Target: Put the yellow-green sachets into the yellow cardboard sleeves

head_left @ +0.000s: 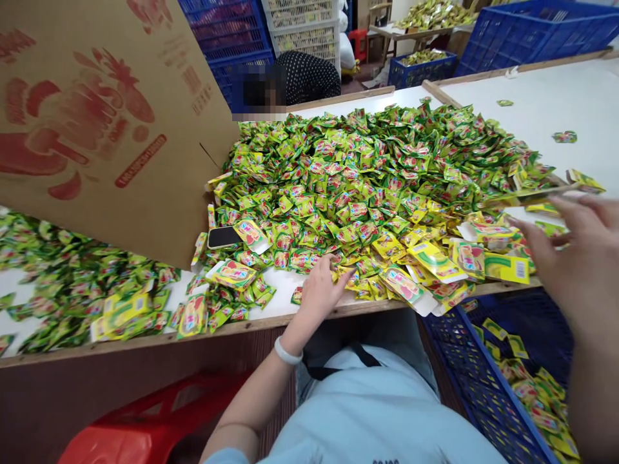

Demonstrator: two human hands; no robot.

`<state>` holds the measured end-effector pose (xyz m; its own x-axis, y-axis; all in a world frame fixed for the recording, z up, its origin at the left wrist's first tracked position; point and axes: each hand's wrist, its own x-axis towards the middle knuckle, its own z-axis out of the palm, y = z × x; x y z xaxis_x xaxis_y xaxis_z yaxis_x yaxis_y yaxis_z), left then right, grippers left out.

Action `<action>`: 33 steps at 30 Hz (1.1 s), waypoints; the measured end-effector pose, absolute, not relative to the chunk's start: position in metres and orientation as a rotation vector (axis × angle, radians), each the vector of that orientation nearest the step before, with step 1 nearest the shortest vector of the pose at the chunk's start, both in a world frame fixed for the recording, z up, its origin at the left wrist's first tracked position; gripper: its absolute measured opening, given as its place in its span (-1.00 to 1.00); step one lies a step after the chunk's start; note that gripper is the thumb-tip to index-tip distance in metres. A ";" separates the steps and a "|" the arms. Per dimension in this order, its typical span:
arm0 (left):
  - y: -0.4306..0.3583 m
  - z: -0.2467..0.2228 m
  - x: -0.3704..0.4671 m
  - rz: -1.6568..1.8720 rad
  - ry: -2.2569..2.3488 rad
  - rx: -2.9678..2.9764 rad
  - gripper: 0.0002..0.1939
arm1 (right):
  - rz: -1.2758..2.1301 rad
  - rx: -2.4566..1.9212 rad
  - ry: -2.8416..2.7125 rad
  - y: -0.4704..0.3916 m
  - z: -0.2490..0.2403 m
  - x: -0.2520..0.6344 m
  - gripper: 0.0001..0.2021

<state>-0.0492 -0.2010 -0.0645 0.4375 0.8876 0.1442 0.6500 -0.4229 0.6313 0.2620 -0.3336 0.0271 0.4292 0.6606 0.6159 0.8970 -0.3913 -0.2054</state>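
Note:
A large heap of small green-and-yellow candy packets (338, 174) covers the table in front of me. My left hand (318, 290) rests at the heap's near edge, thumb apart from the fingers, its fingertips touching packets. Over the right end of the table is my right hand (575, 251), slightly blurred, with thumb and fingers apart and nothing visible between them. Between the hands lie several small flat yellow-green boxes (438, 261), some with open white flaps. Another such box (235, 274) lies to the left, near a dark phone (224, 237) partly covered by a box.
A tall printed carton (111, 122) stands on the left among more packets. Below the table's right edge is a blue crate (464, 374) holding small boxes. A red stool (116, 438) is lower left. Across the table, a person (309, 77) bends down before stacked crates (304, 32).

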 end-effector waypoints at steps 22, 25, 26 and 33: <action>-0.202 -0.106 -0.092 1.086 1.098 1.188 -0.55 | 0.834 -1.507 -1.145 -0.239 -0.064 0.085 -0.73; -0.217 -0.100 -0.071 1.113 1.069 1.128 -0.52 | 0.851 -1.319 -0.814 -0.250 -0.071 0.057 -0.65; -0.222 -0.097 -0.065 1.103 1.049 1.131 -0.52 | 0.789 -1.351 -0.826 -0.254 -0.073 0.051 -0.67; -0.245 -0.072 -0.043 0.996 0.981 1.498 -0.61 | 0.859 -1.331 -0.934 -0.288 -0.064 0.073 -0.50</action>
